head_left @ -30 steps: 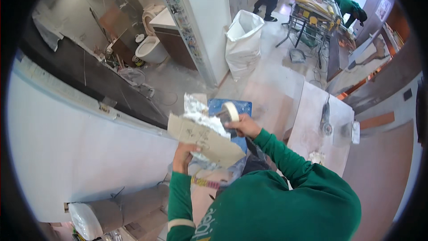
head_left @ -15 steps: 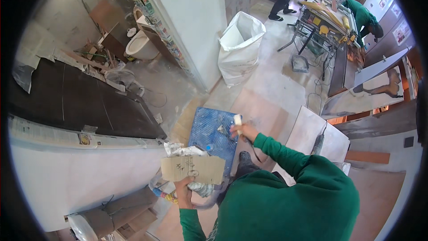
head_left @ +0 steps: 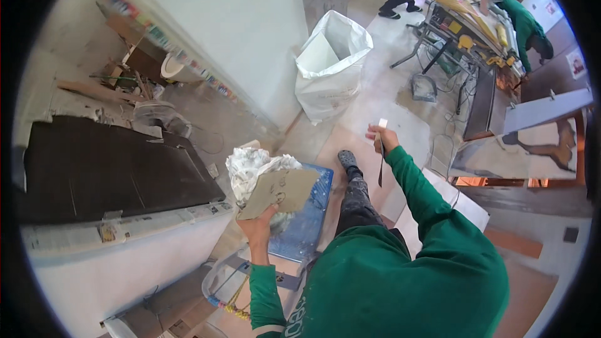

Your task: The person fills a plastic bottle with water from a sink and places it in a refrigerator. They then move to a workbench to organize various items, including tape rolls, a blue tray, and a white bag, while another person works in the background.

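Cardboard piece [head_left: 285, 192]: above blue platform [head_left: 307, 228]; left grip [head_left: 259, 224] is clasping its near edge, thumb uppermost, likely to steady it with the crumpled white sheeting [head_left: 243, 172] bunching behind. Pale narrow item [head_left: 382, 123]: right grip [head_left: 387, 140] is holding it, fingers nearly closed, dark strip [head_left: 380, 172] dangling below.

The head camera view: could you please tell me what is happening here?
A person's left hand grips a piece of cardboard, with crumpled white sheeting just beyond it, near a blue board. The right hand, held apart, has a slim item with a pale top and dark lower end; its kind is unclear. A white sack stands open ahead, and farther off another person bends beside a cluttered workbench.
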The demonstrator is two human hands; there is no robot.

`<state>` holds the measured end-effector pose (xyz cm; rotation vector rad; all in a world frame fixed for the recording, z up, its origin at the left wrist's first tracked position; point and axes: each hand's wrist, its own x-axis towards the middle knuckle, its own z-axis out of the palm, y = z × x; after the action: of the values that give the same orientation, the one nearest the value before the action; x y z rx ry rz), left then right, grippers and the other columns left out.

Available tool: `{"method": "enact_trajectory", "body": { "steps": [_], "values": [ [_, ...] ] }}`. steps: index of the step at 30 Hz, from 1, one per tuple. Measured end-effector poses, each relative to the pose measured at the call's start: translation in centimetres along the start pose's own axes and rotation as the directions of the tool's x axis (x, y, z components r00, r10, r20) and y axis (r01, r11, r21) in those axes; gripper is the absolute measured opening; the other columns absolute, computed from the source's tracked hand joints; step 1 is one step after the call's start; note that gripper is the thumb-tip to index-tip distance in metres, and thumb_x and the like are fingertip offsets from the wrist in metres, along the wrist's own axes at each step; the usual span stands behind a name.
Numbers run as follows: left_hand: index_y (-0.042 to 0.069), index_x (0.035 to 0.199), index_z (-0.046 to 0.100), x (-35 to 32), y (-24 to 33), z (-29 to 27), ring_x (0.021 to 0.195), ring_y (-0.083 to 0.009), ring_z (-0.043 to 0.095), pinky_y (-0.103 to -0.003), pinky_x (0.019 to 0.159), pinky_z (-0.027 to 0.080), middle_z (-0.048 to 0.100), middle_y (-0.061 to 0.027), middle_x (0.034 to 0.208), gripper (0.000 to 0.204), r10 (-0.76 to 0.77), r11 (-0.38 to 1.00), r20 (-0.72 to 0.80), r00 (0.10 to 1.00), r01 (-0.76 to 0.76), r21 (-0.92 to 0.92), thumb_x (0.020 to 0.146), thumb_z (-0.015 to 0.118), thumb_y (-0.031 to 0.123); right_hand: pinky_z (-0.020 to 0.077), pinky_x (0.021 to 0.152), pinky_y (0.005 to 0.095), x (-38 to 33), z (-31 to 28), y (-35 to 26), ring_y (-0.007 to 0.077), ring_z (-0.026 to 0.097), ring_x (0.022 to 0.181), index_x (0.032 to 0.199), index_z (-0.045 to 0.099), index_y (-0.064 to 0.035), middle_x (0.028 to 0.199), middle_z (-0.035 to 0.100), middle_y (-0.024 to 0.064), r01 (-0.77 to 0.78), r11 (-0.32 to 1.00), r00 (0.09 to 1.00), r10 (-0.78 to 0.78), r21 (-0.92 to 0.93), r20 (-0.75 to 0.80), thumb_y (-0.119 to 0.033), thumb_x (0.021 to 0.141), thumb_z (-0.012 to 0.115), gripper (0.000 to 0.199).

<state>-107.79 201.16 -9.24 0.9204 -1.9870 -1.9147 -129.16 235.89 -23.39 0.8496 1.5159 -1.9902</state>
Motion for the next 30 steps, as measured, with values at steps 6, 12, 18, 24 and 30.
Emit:
{"method": "enact_trajectory", "body": {
  "steps": [6,12,18,24,30],
  "values": [
    [-0.009,0.1,0.063,13.4,0.6,13.9,0.085,-0.0178,0.066,-0.03,0.081,0.052,0.069,-0.0111,0.095,0.041,-0.031,0.989,0.087,0.996,0.018,0.148,0.063,0.079,0.0,0.0273,0.034,0.024,19.0,2.2,-7.8,0.0069,0.036,0.037,0.095,0.058,-0.0014,0.086,0.063,0.012,0.115,0.99,0.977,-0.097,0.084,-0.192,-0.038,0.075,0.076,0.045],
    [-0.007,0.108,0.058,23.5,4.0,26.7,0.088,-0.0175,0.065,-0.031,0.08,0.052,0.068,-0.0113,0.098,0.05,0.007,0.983,0.182,0.983,-0.04,0.181,0.063,0.079,-0.002,0.0281,0.038,0.0219,16.7,6.1,-15.1,0.0056,0.038,0.04,0.109,0.06,0.004,0.078,0.063,0.0088,0.182,0.983,0.973,-0.185,0.035,0.141,-0.031,0.079,0.075,0.048],
    [-0.005,0.113,0.059,31.3,7.2,30.7,0.089,-0.0193,0.065,-0.031,0.079,0.053,0.068,-0.0115,0.101,0.059,-0.074,0.996,0.498,0.864,0.037,0.083,0.058,0.077,-0.005,0.0243,0.038,0.0211,17.8,7.0,-21.8,0.0026,0.035,0.04,0.118,0.06,0.0019,0.094,0.068,0.0084,0.291,0.956,0.873,-0.276,0.024,0.403,-0.033,0.089,0.064,0.046],
    [-0.004,0.118,0.057,34.2,7.5,31.5,0.094,-0.0255,0.064,-0.035,0.085,0.052,0.067,-0.0133,0.105,0.07,-0.191,0.878,0.742,0.643,0.45,-0.163,0.049,0.072,-0.004,0.0293,0.041,0.0194,18.8,6.5,-26.6,0.004,0.041,0.044,0.124,0.057,0.0014,0.103,0.066,0.0083,0.234,0.969,0.766,-0.134,-0.077,0.629,-0.044,0.093,0.053,0.055],
    [-0.006,0.121,0.053,34.2,5.8,33.9,0.099,-0.0289,0.063,-0.038,0.089,0.051,0.065,-0.0153,0.109,0.07,-0.186,0.863,0.699,0.691,0.454,-0.22,0.054,0.071,-0.003,0.0486,0.069,0.0253,16.9,9.6,-23.0,0.0083,0.059,0.077,0.108,0.064,-0.0015,0.096,0.066,0.0013,0.411,0.91,0.789,-0.384,0.052,0.48,-0.018,0.088,0.059,0.027]
  ]
}}
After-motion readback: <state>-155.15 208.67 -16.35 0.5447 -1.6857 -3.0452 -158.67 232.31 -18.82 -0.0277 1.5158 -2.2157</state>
